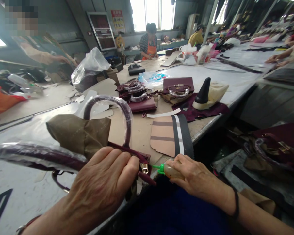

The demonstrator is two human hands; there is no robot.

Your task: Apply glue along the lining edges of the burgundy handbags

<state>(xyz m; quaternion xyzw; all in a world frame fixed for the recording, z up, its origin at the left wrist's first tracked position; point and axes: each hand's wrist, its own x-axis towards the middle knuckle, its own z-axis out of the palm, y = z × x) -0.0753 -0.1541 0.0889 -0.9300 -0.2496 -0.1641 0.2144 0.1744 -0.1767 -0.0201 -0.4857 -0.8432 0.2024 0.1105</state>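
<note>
Sporting 2 plastic-wrapped handles, burgundy bag clasped in left grip; right grip clutching green-nozzled bottle.

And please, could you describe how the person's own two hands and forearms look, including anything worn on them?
The left hand and right hand are without gloves, and no sleeve shows on either forearm. A thin dark band circles the right wrist. At the left wrist is a reddish-brown strap, partly cut off.
</note>
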